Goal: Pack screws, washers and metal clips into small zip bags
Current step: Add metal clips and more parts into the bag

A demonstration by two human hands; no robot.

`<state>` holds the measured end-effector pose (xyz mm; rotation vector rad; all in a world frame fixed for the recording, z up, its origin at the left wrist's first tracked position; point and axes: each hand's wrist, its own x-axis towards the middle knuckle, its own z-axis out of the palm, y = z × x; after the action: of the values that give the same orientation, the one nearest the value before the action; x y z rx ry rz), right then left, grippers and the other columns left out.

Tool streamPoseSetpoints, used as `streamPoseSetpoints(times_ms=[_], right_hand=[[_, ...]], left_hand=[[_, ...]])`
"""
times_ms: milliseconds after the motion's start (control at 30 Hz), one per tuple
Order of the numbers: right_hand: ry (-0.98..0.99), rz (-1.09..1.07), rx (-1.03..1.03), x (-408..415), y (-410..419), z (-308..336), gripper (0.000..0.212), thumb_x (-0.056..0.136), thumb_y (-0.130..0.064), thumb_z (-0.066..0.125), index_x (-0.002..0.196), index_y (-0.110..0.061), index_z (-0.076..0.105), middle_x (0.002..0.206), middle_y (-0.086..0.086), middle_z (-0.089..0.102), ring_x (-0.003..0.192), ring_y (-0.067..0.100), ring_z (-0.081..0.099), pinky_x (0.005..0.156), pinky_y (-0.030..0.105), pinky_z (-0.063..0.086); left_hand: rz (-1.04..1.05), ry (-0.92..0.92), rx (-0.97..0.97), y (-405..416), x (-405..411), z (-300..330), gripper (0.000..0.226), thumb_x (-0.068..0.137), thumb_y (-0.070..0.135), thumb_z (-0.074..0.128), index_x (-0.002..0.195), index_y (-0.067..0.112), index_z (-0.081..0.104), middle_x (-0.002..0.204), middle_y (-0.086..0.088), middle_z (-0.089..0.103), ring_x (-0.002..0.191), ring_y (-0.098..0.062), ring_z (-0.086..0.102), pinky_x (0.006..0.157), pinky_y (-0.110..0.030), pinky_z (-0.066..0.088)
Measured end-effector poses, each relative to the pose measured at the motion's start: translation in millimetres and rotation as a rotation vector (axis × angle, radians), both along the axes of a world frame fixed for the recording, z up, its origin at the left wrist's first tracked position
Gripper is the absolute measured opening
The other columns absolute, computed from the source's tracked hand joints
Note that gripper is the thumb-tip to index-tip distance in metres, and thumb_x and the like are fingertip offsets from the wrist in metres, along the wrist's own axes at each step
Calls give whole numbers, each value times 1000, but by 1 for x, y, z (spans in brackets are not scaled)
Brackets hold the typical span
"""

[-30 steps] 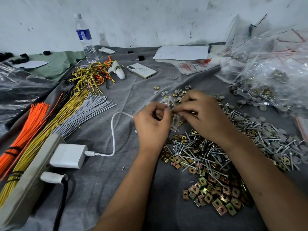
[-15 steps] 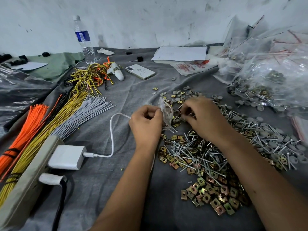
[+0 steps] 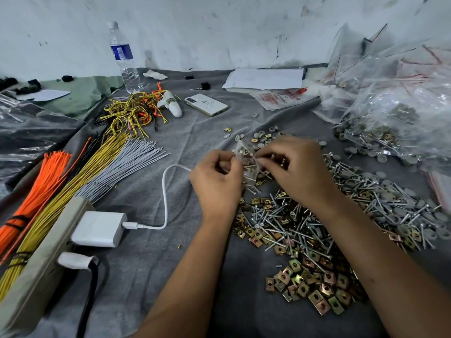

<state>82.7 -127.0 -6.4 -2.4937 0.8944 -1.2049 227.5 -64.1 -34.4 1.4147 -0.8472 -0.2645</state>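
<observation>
A small clear zip bag (image 3: 247,159) with screws and brass clips inside hangs upright between my hands above the grey cloth. My left hand (image 3: 217,178) pinches its left edge. My right hand (image 3: 296,170) pinches its top from the right side, fingers curled. Below them lies a heap of silver screws (image 3: 283,224). Brass-coloured square metal clips (image 3: 314,292) spread out near the front. Grey round washers (image 3: 262,139) lie scattered just behind my hands, and more washers mixed with screws (image 3: 400,208) pile up on the right.
A white charger (image 3: 98,229) sits in a power strip (image 3: 36,262) at left, its cable looping toward my left hand. Bundles of orange, yellow and grey wires (image 3: 80,176) lie left. A phone (image 3: 206,104), water bottle (image 3: 124,59), papers (image 3: 264,78) and plastic bags (image 3: 395,111) stand behind.
My right hand came back from the pile to the top of the bag, which my left hand kept holding. The bag now sits upright between both hands.
</observation>
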Motion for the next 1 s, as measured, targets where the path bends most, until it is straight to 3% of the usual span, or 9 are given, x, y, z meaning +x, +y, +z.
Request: streamPoseSetpoints(times_ms=[67, 167, 233, 400, 500, 600, 800, 933, 1000], right_hand=[[-18, -69, 4, -2, -2, -2, 16, 88, -18, 78, 104, -16, 77, 102, -3, 75, 91, 5, 64, 87, 23, 50], [299, -97, 89, -2, -5, -12, 23, 89, -28, 77, 111, -21, 74, 108, -2, 67, 95, 8, 55, 85, 24, 43], [396, -92, 86, -1, -8, -17, 23, 89, -33, 76, 109, -21, 75, 101, -5, 59, 93, 9, 49, 81, 25, 38], [348, -115, 90, -3, -9, -15, 20, 87, -33, 78, 104, -22, 77, 96, -6, 58, 88, 10, 51, 78, 24, 36], [125, -103, 75, -3, -4, -6, 20, 86, -27, 80, 105, -19, 78, 100, -2, 71, 86, 9, 60, 78, 24, 45], [-53, 0, -68, -3, 2, 4, 19, 86, -20, 80, 103, -14, 78, 97, -2, 73, 87, 8, 65, 80, 20, 51], [266, 86, -19, 5, 4, -6, 14, 87, -13, 77, 101, -10, 80, 97, 4, 59, 97, 19, 54, 84, 40, 49], [65, 87, 4, 4, 5, -1, 21, 89, -17, 76, 110, -15, 76, 99, -1, 64, 91, 10, 59, 82, 22, 48], [71, 87, 18, 3, 5, 0, 17, 89, -20, 76, 106, -17, 76, 100, -6, 65, 91, 7, 59, 85, 21, 49]], left_hand=[[65, 39, -1, 0, 2, 1, 13, 83, 5, 69, 75, 14, 74, 55, 9, 61, 51, -2, 51, 50, -22, 43], [155, 51, -17, 2, 3, 4, 13, 83, 6, 68, 74, 13, 73, 61, -2, 65, 55, -9, 56, 56, -30, 50], [222, 89, -47, 3, 6, 5, 14, 84, 5, 67, 73, 13, 71, 61, -4, 63, 56, -12, 55, 58, -32, 50], [232, 156, -61, 3, 8, 5, 18, 85, 4, 66, 71, 15, 69, 60, 0, 58, 57, -12, 52, 57, -31, 49], [116, 78, -4, 3, 4, 4, 14, 85, 4, 67, 76, 13, 73, 60, 0, 64, 54, -7, 54, 55, -29, 48], [-14, -39, 9, 3, -3, 5, 15, 84, 1, 68, 76, 13, 74, 57, 1, 61, 52, -4, 52, 50, -24, 44], [-47, -76, -34, 4, -3, 3, 12, 84, -1, 68, 79, 9, 75, 60, 3, 63, 55, -10, 58, 53, -28, 49], [108, 10, -94, 3, 3, 6, 13, 85, 0, 68, 77, 8, 73, 62, -4, 64, 55, -9, 55, 54, -26, 46], [224, 141, -141, 1, 9, 6, 15, 85, 0, 66, 75, 9, 71, 62, -4, 61, 57, -13, 53, 57, -29, 46]])
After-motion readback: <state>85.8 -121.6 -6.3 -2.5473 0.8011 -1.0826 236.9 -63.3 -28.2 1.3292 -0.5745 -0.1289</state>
